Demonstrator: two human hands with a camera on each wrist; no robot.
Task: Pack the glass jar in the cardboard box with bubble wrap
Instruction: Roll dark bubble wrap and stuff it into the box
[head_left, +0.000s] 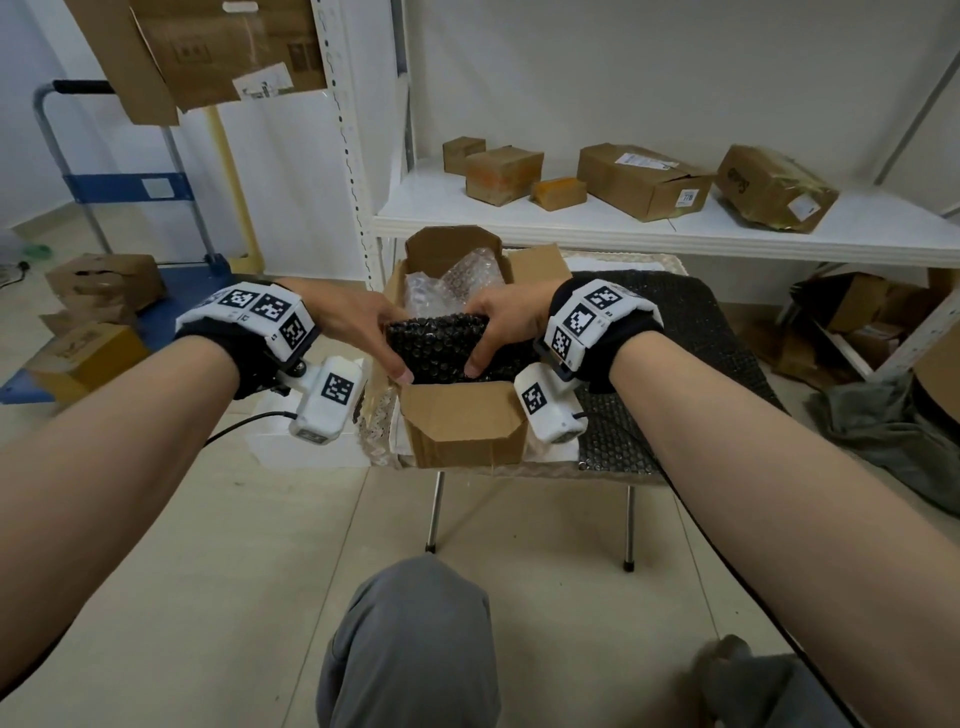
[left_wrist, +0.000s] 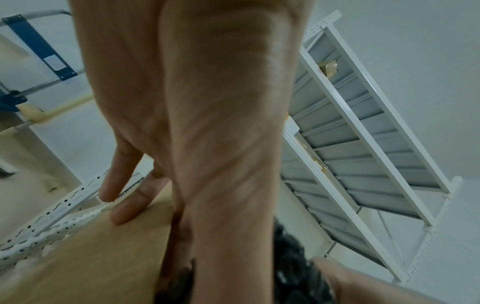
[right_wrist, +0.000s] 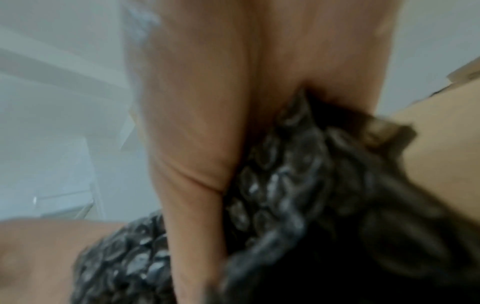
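**Lowering a black bundle into the box**

Holding a black bubble-wrap bundle (head_left: 439, 343) with both hands, I have it right over the open box (head_left: 462, 421), its lower part already between the box walls. My left hand (head_left: 358, 325) grips the bundle's left end, thumb curled down along the near edge and fingers over the far side. My right hand (head_left: 501, 322) grips the right end the same way, thumb at the near edge. The jar itself I cannot see; the wrap is opaque, so I cannot tell from these views what is inside.

From the left wrist, two fingers (left_wrist: 124, 207) lie straight against a brown box flap (left_wrist: 85, 257), and a strip of the dark wrap (left_wrist: 293, 267) shows beside the thumb. The right wrist view is blurred, but the wrap (right_wrist: 272, 205) is pressed hard into the crook between thumb and fingers.

At the back of the box sits clear bubble wrap (head_left: 457, 280), crumpled under the raised rear flap. The box stands on a small table (head_left: 691, 322) covered with another dark bubbled sheet. Behind it a white shelf (head_left: 649, 228) carries several cardboard parcels (head_left: 644, 179). A blue trolley (head_left: 124, 192) stands at the left with more boxes on it. My knee (head_left: 415, 639) shows at the bottom.
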